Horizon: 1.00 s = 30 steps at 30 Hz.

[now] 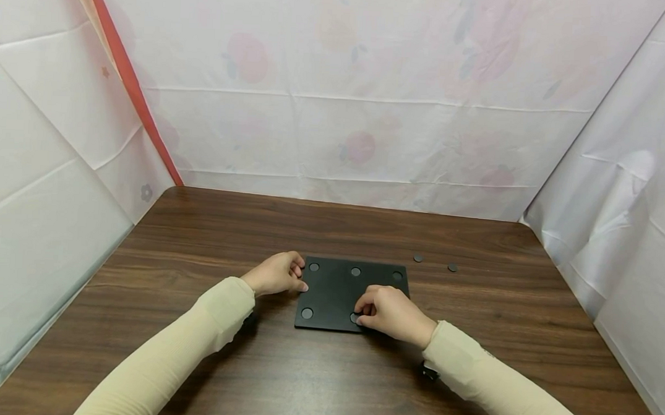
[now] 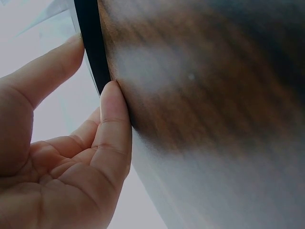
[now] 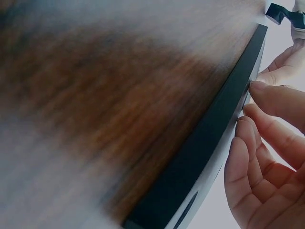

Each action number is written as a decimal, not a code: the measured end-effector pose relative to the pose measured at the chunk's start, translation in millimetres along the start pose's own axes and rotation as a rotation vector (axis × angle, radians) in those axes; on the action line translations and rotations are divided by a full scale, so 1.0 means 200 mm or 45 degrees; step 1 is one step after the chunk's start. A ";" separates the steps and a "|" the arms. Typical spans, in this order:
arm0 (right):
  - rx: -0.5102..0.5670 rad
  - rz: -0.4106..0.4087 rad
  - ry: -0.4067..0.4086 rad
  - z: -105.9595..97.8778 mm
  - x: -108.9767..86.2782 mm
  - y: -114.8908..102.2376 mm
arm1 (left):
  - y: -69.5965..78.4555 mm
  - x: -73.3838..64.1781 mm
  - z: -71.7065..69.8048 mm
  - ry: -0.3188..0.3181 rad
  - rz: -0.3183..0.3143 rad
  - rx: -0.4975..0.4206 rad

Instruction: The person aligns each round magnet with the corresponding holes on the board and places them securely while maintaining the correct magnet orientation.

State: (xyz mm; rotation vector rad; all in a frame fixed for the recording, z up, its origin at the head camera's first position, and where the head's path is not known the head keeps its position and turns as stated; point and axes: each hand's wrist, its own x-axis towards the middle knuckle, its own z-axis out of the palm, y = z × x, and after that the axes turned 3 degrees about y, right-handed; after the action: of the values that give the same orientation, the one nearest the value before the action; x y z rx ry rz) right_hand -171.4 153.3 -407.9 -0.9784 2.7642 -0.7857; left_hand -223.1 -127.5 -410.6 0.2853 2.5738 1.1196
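A flat black rectangular board [image 1: 331,294] with round spots near its edges lies on the table. Most visible spots show a grey disc, such as the upper-left disc [image 1: 314,267]; the upper-right spot [image 1: 397,276] looks darker. My left hand [image 1: 276,273] holds the board's left edge between thumb and index finger; in the left wrist view, both fingertips meet the black side [image 2: 93,43]. My right hand [image 1: 391,312] is over the lower right part, thumb and index finger pinching a small grey disc [image 1: 354,318] at the lower middle spot. It hides the board's lower right corner.
Two loose dark discs, a nearer-in one [image 1: 417,258] and one farther right [image 1: 452,268], lie on the wooden table [image 1: 226,227] beyond the board's right side. White patterned cloth [image 1: 335,139] hangs behind the table and along both sides.
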 end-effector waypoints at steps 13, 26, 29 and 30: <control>0.007 0.013 0.027 -0.03 -0.01 0.00 | 0.01 -0.01 0.00 0.002 -0.012 -0.011; 0.048 0.124 0.197 -0.17 -0.01 0.02 | 0.00 -0.01 0.00 0.008 -0.009 -0.021; 0.040 0.153 0.248 -0.21 -0.01 0.02 | 0.00 0.00 0.00 0.006 -0.008 -0.022; 0.042 0.160 0.264 -0.22 -0.02 0.02 | 0.00 0.00 0.00 0.005 -0.008 -0.024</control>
State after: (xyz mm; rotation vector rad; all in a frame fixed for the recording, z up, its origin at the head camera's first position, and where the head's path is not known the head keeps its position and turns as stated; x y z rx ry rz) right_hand -183.0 177.2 -373.0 -0.7477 2.9398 -0.9592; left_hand -222.3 -127.4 -410.9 0.2709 2.5644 1.1425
